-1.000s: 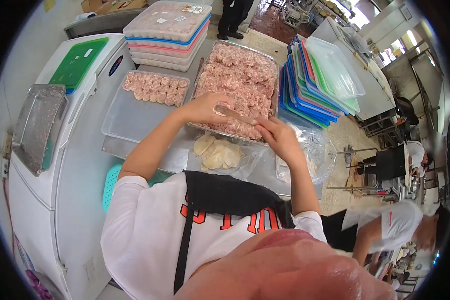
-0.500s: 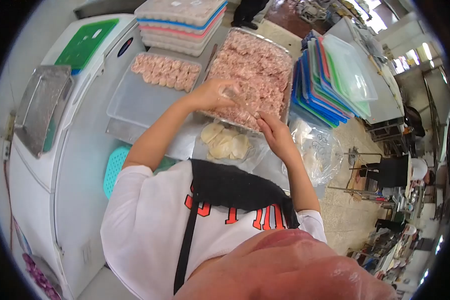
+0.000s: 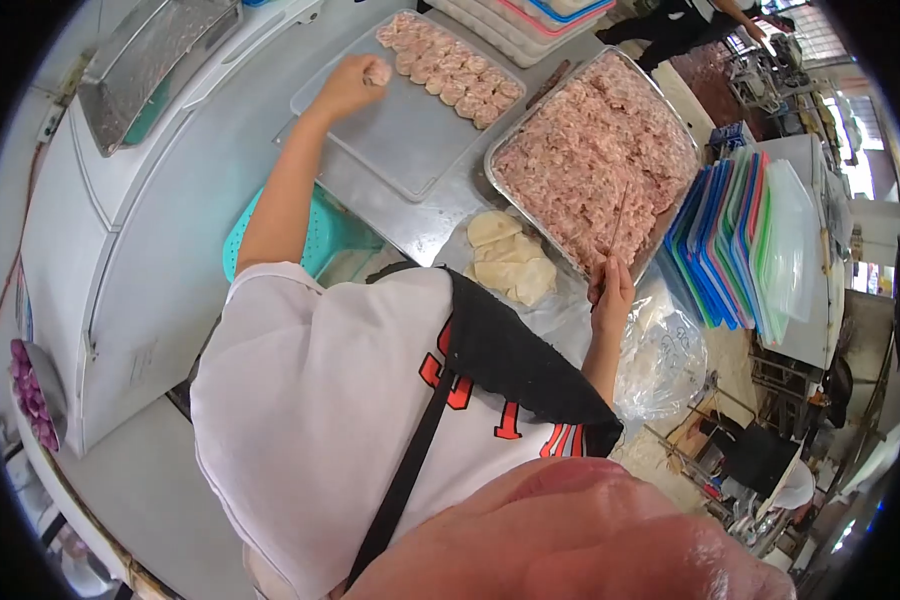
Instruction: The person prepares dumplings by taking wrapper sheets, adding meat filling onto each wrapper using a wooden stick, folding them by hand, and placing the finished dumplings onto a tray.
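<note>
My left hand [image 3: 345,88] reaches over the translucent plastic tray [image 3: 410,165], fingers curled round one dumpling [image 3: 376,73]. Rows of filled dumplings [image 3: 455,72] cover the tray's far right side, just beside that hand. My right hand [image 3: 613,284] grips a thin, stick-like tool [image 3: 620,225] at the near corner of the metal pan, the tool's far end over the meat. Raw minced meat [image 3: 600,145] fills the metal pan [image 3: 515,195]. Round pale dumpling wrappers [image 3: 510,258] lie in a loose pile on plastic, between my hands and close to my body.
Stacked trays [image 3: 515,30] of dumplings stand at the back. Coloured lids [image 3: 740,240] lean in a stack at right, near a clear plastic bag [image 3: 660,350]. A turquoise basket [image 3: 320,235] sits near my left arm. Another person [image 3: 670,30] stands beyond the pan.
My left hand has left the pan and moved left over the tray with a dumpling. My right hand stays at the pan's near edge. The view has swung left.
</note>
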### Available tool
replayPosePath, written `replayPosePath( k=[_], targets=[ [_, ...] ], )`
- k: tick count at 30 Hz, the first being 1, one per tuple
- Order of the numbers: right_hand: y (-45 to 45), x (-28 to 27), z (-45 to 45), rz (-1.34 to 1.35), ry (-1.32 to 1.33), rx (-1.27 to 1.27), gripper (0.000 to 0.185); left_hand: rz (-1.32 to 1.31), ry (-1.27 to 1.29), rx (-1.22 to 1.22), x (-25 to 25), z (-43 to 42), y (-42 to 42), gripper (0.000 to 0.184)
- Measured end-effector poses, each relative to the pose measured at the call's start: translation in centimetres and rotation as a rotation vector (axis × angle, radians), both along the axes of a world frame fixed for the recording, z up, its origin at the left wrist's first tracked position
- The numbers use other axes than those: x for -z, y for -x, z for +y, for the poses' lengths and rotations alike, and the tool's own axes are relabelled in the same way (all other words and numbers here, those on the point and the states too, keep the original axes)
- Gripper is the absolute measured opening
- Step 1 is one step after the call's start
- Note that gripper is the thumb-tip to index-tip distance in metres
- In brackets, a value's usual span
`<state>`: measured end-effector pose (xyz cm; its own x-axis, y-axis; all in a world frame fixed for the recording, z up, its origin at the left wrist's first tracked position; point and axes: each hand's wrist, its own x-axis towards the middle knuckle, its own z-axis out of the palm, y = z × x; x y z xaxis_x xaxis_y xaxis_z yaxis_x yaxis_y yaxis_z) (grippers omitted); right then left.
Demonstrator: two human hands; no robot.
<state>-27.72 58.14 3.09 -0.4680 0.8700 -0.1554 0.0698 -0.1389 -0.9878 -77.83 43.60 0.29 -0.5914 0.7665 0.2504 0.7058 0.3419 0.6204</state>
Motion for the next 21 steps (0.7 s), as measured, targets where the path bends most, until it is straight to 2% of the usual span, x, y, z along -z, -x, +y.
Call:
replayPosePath(
  k=[2, 5, 8, 11, 14, 21],
  targets=[
    [0.1, 0.0, 0.2, -0.034, -0.029, -0.021, 0.032, 0.056, 0.05, -0.142, 0.3, 0.3, 1.4, 0.061],
    [0.1, 0.1, 0.3, -0.047, -0.016, -0.005, 0.033, -0.006, 0.008, -0.257, 1.3, 1.9, 2.6, 0.067],
    [0.5, -0.5, -0.1, -0.092, -0.047, 0.0, 0.035, 0.098, 0.067, -0.339, 3.6, 4.3, 4.3, 0.072],
    [0.4, -0.5, -0.1, -0.097, -0.04, 0.008, 0.035, 0.061, 0.175, -0.31, 3.8, 6.0, 4.5, 0.077],
    [0.4, -0.3, -0.1, -0.112, -0.083, 0.005, 0.034, 0.106, 0.104, -0.208, 5.7, 7.3, 5.3, 0.08],
    [0.7, -0.7, -0.1, -0.137, -0.035, 0.022, 0.031, 0.07, 0.291, -0.11, 4.1, 8.6, 5.6, 0.076]
  ],
)
